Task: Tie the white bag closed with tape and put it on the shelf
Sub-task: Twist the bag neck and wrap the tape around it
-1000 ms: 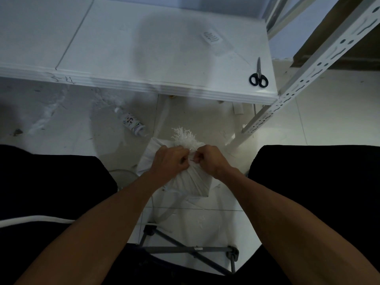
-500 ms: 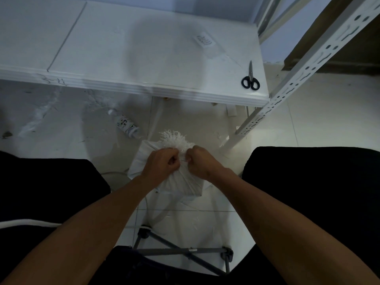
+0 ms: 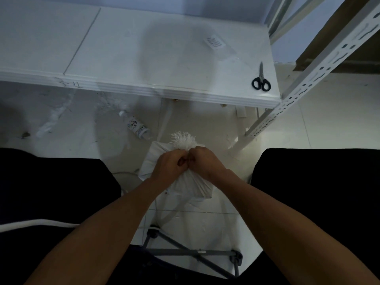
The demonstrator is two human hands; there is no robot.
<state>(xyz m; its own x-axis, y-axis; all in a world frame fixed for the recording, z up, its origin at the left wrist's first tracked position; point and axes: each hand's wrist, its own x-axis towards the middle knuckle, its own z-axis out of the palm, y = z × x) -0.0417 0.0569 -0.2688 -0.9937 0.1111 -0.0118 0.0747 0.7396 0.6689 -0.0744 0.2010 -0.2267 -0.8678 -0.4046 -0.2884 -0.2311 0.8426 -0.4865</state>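
Observation:
A white woven bag (image 3: 192, 185) stands on the tiled floor between my knees, its frayed mouth (image 3: 183, 139) bunched upward. My left hand (image 3: 169, 166) and my right hand (image 3: 204, 160) are both closed tight around the gathered neck, knuckles touching each other. Any tape around the neck is hidden under my fingers. The white shelf board (image 3: 144, 58) lies low ahead of me, beyond the bag.
Black-handled scissors (image 3: 261, 80) rest at the shelf's right end near a perforated white upright (image 3: 304, 83). A plastic bottle (image 3: 136, 127) lies on the floor left of the bag. My dark-clothed legs flank the bag; a grey stool frame (image 3: 193, 251) sits below.
My two hands have drawn closer together on the bag's neck until the knuckles meet. The view has shifted slightly; the bag stays in place.

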